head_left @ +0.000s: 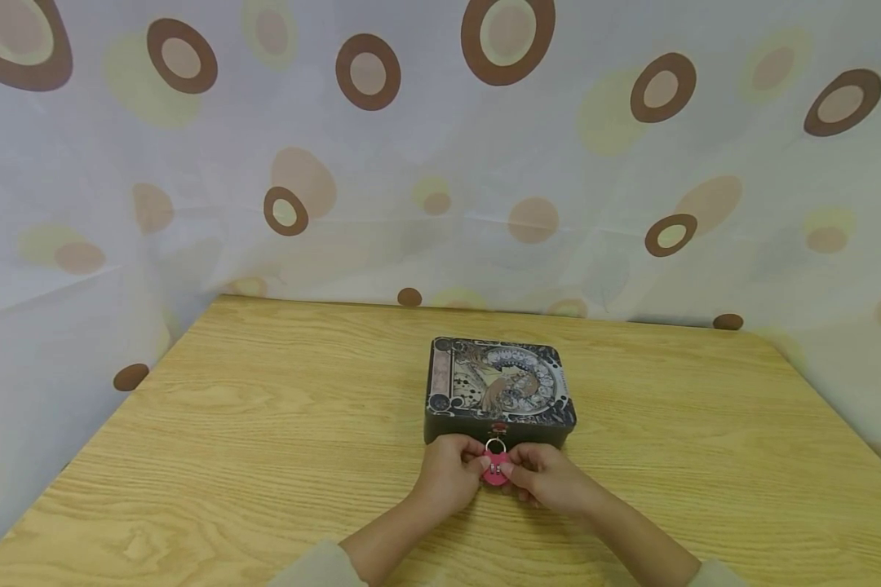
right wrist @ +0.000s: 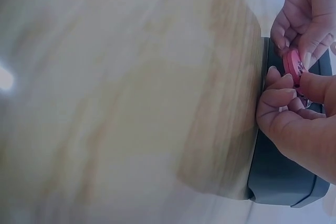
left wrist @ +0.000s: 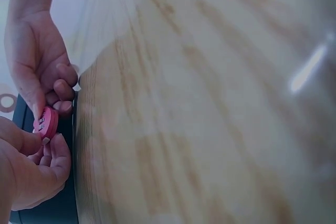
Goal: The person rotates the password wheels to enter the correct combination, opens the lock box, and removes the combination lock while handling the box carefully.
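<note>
A pink combination padlock with number dials and a metal shackle is at the front of a dark box with a decorated lid. Its shackle rises toward the red and metal clasp on the box's front. My left hand pinches the padlock's left side between thumb and fingers. From the other side my right hand grips it, thumb beside the dials. In the left wrist view the padlock shows between both hands' fingertips; the right wrist view shows the padlock edge-on against the dark box side.
The box stands on a wood-grain table whose back edge meets a hanging white cloth with brown and yellow oval prints. The cloth also covers the left and right sides. Light sleeves show at the bottom.
</note>
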The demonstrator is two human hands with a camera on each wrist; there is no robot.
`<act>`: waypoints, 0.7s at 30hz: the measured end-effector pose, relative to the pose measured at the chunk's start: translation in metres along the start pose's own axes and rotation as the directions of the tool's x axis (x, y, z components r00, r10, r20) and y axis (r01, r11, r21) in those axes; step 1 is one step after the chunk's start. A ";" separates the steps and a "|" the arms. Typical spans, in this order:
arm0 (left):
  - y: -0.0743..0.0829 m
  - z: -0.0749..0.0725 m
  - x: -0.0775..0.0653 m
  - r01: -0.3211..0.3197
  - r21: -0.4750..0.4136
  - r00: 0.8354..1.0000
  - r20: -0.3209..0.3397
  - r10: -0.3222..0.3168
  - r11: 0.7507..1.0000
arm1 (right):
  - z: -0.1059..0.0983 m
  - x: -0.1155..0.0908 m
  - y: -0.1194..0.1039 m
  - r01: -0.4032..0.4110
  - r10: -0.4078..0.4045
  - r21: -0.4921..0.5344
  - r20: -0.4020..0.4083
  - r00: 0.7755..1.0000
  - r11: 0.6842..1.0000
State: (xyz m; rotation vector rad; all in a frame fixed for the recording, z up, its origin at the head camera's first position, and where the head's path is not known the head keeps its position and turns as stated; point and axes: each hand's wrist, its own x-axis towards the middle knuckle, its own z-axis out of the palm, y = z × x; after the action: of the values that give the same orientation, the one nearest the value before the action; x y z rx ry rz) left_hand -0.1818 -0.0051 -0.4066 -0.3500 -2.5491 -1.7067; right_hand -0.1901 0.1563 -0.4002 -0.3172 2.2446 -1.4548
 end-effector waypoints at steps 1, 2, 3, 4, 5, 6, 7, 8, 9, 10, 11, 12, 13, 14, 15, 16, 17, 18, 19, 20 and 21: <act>0.000 0.000 0.000 0.001 0.000 1.000 0.000 -0.001 1.000 | 0.000 0.000 0.000 0.000 0.000 0.000 0.001 1.000 1.000; 0.000 0.000 0.000 0.002 0.000 1.000 0.001 -0.002 1.000 | 0.001 0.000 0.000 0.000 0.000 0.000 0.002 1.000 1.000; 0.000 0.000 0.000 0.005 -0.001 1.000 0.002 -0.005 1.000 | 0.001 0.000 0.001 0.000 0.000 0.000 0.002 1.000 1.000; 0.000 0.000 0.000 0.009 -0.002 1.000 0.003 -0.009 1.000 | 0.001 0.000 0.001 0.001 -0.001 -0.001 0.002 1.000 1.000; 0.000 0.000 0.000 0.013 -0.002 1.000 0.004 -0.013 1.000 | 0.001 0.000 0.001 0.002 -0.002 -0.002 0.002 1.000 1.000; 0.000 0.001 0.000 0.019 -0.004 1.000 0.007 -0.019 1.000 | 0.001 0.000 0.001 -0.001 0.001 0.000 0.000 1.000 1.000; 0.000 0.001 0.000 0.023 -0.006 1.000 0.010 -0.023 1.000 | 0.001 0.000 0.001 -0.003 0.003 0.003 -0.002 1.000 1.000; 0.000 0.001 0.001 0.027 -0.007 1.000 0.012 -0.027 1.000 | 0.000 0.000 0.001 -0.004 0.004 0.005 -0.002 1.000 1.000; 0.000 0.001 0.001 0.030 -0.008 0.999 0.014 -0.030 1.000 | 0.000 0.000 0.001 -0.005 0.005 0.009 -0.003 1.000 1.000; 0.000 0.001 0.001 0.033 -0.008 0.999 0.016 -0.033 0.999 | 0.000 0.000 0.001 -0.005 0.005 0.014 -0.002 1.000 1.000; -0.001 0.001 0.001 0.033 -0.010 0.999 0.016 -0.033 0.999 | 0.000 0.000 0.000 -0.007 0.007 0.018 -0.003 1.000 1.000; 0.000 0.001 0.001 0.033 -0.011 0.999 0.015 -0.033 0.999 | -0.001 -0.001 0.000 -0.010 0.010 0.025 -0.005 1.000 1.000; 0.000 0.001 0.001 0.032 -0.012 0.999 0.013 -0.032 0.999 | -0.002 -0.001 -0.001 -0.013 0.013 0.030 -0.006 1.000 0.999; -0.001 0.001 0.001 0.032 -0.008 0.999 0.010 -0.032 0.999 | -0.002 -0.001 -0.001 -0.016 0.016 0.035 -0.007 1.000 0.999; -0.001 0.001 0.001 0.030 -0.006 1.000 0.006 -0.030 1.000 | -0.003 -0.001 -0.001 -0.020 0.020 0.040 -0.008 1.000 0.999; -0.001 0.001 0.001 0.031 -0.006 1.000 0.004 -0.031 0.999 | -0.003 -0.001 -0.002 -0.026 0.026 0.044 -0.012 1.000 0.999; -0.001 0.001 0.001 0.032 -0.005 0.999 0.001 -0.032 0.999 | -0.003 -0.001 -0.002 -0.032 0.033 0.046 -0.019 0.999 0.998; -0.001 0.001 0.001 0.033 -0.004 0.999 -0.001 -0.033 0.999 | -0.003 -0.001 -0.003 -0.033 0.034 0.048 -0.023 0.999 0.998; -0.001 0.001 0.001 0.033 -0.005 0.999 -0.001 -0.033 0.999 | -0.003 -0.001 -0.003 -0.033 0.034 0.048 -0.026 0.999 0.998; -0.001 0.001 0.001 0.034 -0.006 0.999 -0.002 -0.034 0.999 | -0.003 -0.001 -0.003 -0.035 0.036 0.049 -0.030 0.999 0.998; -0.001 0.001 0.001 0.035 -0.010 0.999 -0.002 -0.035 0.999 | -0.002 -0.001 -0.003 -0.032 0.034 0.048 -0.036 0.999 0.998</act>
State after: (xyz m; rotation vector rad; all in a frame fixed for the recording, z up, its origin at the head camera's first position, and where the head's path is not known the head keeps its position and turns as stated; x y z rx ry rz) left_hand -0.1827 -0.0048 -0.4077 -0.3061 -2.5609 -1.7311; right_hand -0.1906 0.1569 -0.3963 -0.2393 2.2291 -1.5057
